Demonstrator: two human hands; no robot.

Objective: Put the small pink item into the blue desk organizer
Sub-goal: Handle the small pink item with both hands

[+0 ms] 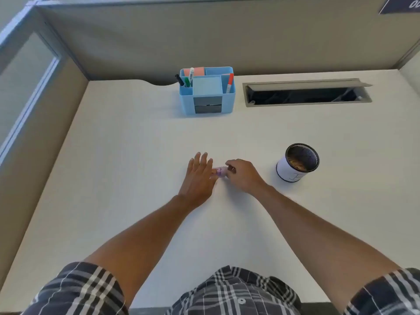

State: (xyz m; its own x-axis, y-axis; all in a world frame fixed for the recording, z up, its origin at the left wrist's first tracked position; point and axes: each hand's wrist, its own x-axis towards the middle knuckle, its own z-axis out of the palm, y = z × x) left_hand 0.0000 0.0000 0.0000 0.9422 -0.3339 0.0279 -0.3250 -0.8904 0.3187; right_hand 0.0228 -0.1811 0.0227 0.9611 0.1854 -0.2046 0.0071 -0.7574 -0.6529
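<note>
Pink item (220,172) sits pinched by right hand (244,176); left hand (200,176) lies spread beside it. Pickup stage. Next, lift toward blue desk organizer (207,90).

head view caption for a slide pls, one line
Both hands, left hand and right hand, meet around the small pink item on the desk, well short of the blue desk organizer.

Hidden and unclear parts

Both hands cover most of the small pink item (220,172), blurring its shape; the right hand (244,176) hides its own grip.
</note>
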